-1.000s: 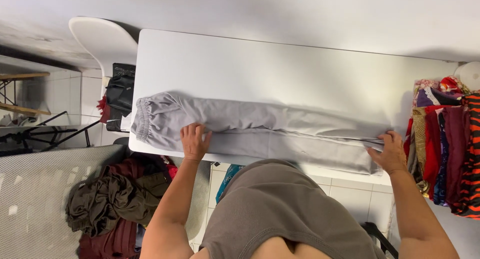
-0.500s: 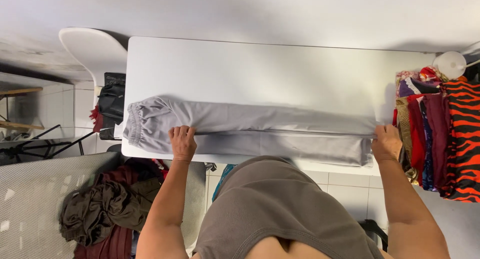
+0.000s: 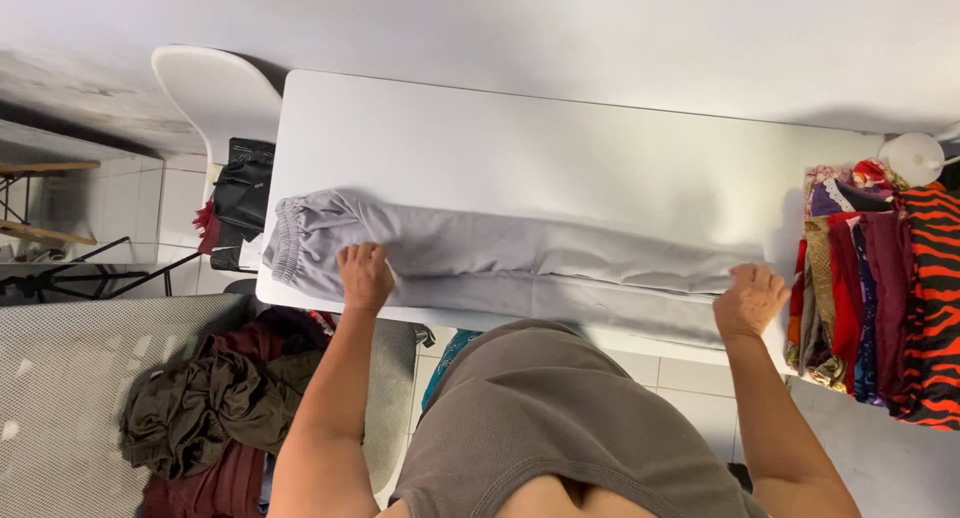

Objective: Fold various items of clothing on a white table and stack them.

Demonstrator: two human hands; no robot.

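White table (image 3: 520, 148) carries grey sweatpants (image 3: 500, 263) folded lengthwise along its near edge. Left hand (image 3: 364, 275) pinches them near the waistband, right hand (image 3: 748, 300) grips the cuffs, hiding them. Colourful clothes (image 3: 880, 288) hang right.

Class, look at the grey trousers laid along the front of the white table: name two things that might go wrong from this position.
1. The folded light grey fabric trousers lie close to the white table front edge, so they might slide off.
2. The right hand works beside the stack of colourful folded clothes; a sideways sweep might knock it.
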